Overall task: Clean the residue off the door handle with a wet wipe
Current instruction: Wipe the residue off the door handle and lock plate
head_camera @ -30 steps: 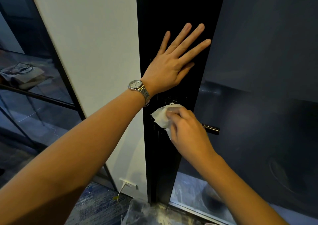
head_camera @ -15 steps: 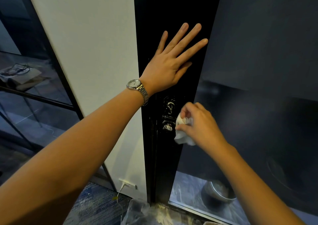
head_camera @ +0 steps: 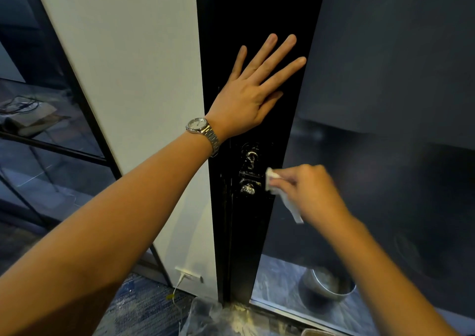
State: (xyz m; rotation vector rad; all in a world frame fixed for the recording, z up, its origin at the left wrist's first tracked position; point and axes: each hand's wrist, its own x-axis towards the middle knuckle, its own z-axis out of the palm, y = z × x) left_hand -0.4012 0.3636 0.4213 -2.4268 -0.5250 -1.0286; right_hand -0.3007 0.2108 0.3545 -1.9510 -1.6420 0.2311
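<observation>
A black door frame (head_camera: 257, 14) runs down the middle of the view. The black door handle fitting (head_camera: 248, 172) on it carries whitish residue at its top and on the knob below. My left hand (head_camera: 253, 93), a metal watch on its wrist, lies flat with spread fingers on the frame above the handle. My right hand (head_camera: 307, 190) grips a white wet wipe (head_camera: 280, 193) just right of the handle; the wipe's lower end hangs down from the fist. The hand is motion-blurred, and it hides the handle's lever.
A white wall panel (head_camera: 133, 78) stands left of the frame, dark glass (head_camera: 385, 104) to the right. At the foot of the door lie crumpled clear plastic (head_camera: 205, 317) and pale powder. A metal bowl (head_camera: 329, 284) shows behind the glass. A cable plugs into a low socket (head_camera: 187, 275).
My right hand has drawn the wipe rightwards off the handle base, baring the residue-marked fitting. My left hand stays pressed on the frame.
</observation>
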